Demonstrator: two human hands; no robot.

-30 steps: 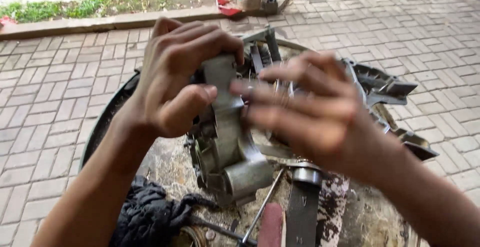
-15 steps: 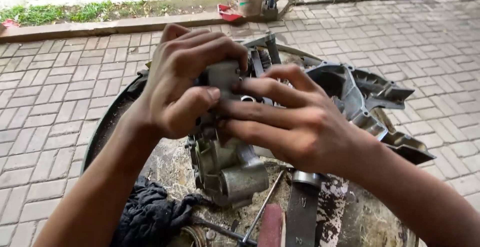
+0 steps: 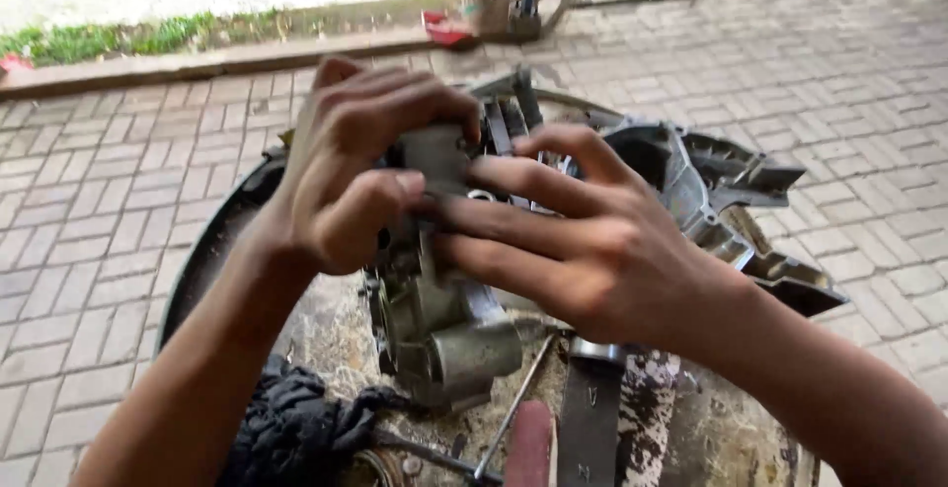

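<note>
Both hands work at a grey metal engine part (image 3: 439, 319) held upright over a grimy round tabletop (image 3: 326, 334). The left hand (image 3: 346, 176) wraps its top, thumb pressed to the front; the right hand (image 3: 583, 250) lays its fingers (image 3: 513, 176) across it. A dark rag (image 3: 286, 423) lies below, a cast housing (image 3: 711, 191) behind, on brick paving (image 3: 89, 201).

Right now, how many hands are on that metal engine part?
2. Left hand grips the engine part at its top; right hand presses fingers against its upper right side.
</note>
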